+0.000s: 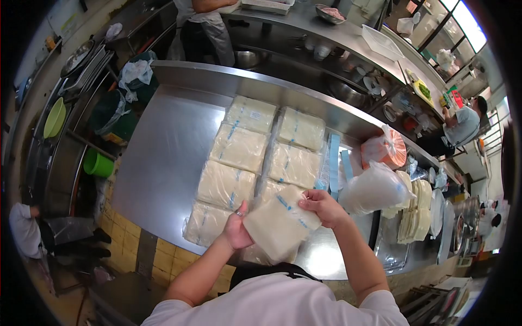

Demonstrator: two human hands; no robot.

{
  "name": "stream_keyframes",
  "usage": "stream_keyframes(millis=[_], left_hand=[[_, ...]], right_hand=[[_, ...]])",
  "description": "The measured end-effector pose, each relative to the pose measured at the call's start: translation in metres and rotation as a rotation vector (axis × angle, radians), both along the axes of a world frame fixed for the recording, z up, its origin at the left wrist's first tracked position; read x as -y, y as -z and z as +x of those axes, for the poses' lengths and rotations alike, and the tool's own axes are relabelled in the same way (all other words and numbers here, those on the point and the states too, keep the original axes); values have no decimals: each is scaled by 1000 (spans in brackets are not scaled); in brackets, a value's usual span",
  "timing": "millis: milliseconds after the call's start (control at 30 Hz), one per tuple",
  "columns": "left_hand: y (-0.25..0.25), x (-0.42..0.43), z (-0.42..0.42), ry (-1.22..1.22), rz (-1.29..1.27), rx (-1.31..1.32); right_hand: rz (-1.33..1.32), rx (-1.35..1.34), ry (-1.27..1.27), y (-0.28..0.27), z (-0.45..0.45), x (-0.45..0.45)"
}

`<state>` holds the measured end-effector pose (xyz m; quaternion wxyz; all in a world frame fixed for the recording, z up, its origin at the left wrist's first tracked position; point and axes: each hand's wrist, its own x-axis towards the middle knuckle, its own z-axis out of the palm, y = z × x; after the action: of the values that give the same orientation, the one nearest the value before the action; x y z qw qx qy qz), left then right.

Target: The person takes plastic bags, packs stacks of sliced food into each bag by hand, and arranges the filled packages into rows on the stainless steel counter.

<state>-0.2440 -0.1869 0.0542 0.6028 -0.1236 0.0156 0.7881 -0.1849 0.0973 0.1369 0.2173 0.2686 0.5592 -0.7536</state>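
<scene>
A square plastic-wrapped pack of pale pastry sheets (280,225) is held up above the steel counter, tilted, with blue print near its upper edge. My left hand (238,229) grips its left side, with the thumb pointing up. At the upper right corner, my right hand (322,207) pinches the wrapping. Beyond and beneath lie two columns of similar packs: a left column (237,148) and a right column (296,163). The held pack and my arms partly hide the nearest packs of the right column.
Blue-edged strips (333,168), an orange bag (384,149) and a filled white plastic bag (372,187) stand to the right. Stacked pale slabs (416,212) lie farther right. A raised steel ledge (255,81) borders the counter's back. Other people (465,127) work around the room.
</scene>
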Motion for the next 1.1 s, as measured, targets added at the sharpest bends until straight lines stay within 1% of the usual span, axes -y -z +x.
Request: stream_keyframes(millis=[33, 133, 233, 300, 367, 433, 533, 567, 600, 633, 700, 733, 800, 833, 900, 933, 1033, 1100], left_hand=[[-2, 4, -9, -86, -122, 26], [8, 4, -59, -41, -485, -267], [13, -10, -127, -21, -679, -608], [11, -24, -175, -150, -818, -769], [14, -37, -229, -255, -894, -990], [8, -50, -279, -335, -962, -1216], [15, -71, -337, -379, -1162, -1395], [17, -74, -343, -298, -1335, -1489], [15, -78, -345, -210, -1509, -1579], [14, -80, -345, -116, -1682, -1661], [16, -84, -337, -9, -1695, -1781], [18, -86, -331, 44, -1698, -1840], [21, -91, -316, -69, -1705, -2021], [22, -95, -309, -131, -1700, -2111], [21, -108, -297, -161, -1676, -2285], [21, -114, -293, -182, -1658, -2375], [28, -125, -290, -203, -1642, -2559], [26, -132, -293, -122, -1632, -2573]], right_hand=[[14, -34, 57, 7, -10, 3], [86, -68, 198, 33, -47, 13], [135, -151, 310, 45, -97, 21], [190, -230, 344, 46, -132, 21], [281, -309, 340, 45, -169, 15], [253, -341, 379, 50, -210, 10], [277, -352, 396, 68, -260, 0], [295, -347, 393, 76, -270, -4], [357, -272, 370, 83, -275, -8], [343, -257, 375, 91, -276, -11], [316, -217, 382, 103, -273, -13], [325, -255, 392, 107, -269, -12], [344, -331, 421, 112, -250, -7], [404, -351, 395, 108, -238, -5], [526, -395, 341, 94, -211, -2], [545, -390, 338, 83, -195, -1], [718, -349, 301, 66, -145, -7], [776, -325, 308, 64, -109, -14]])
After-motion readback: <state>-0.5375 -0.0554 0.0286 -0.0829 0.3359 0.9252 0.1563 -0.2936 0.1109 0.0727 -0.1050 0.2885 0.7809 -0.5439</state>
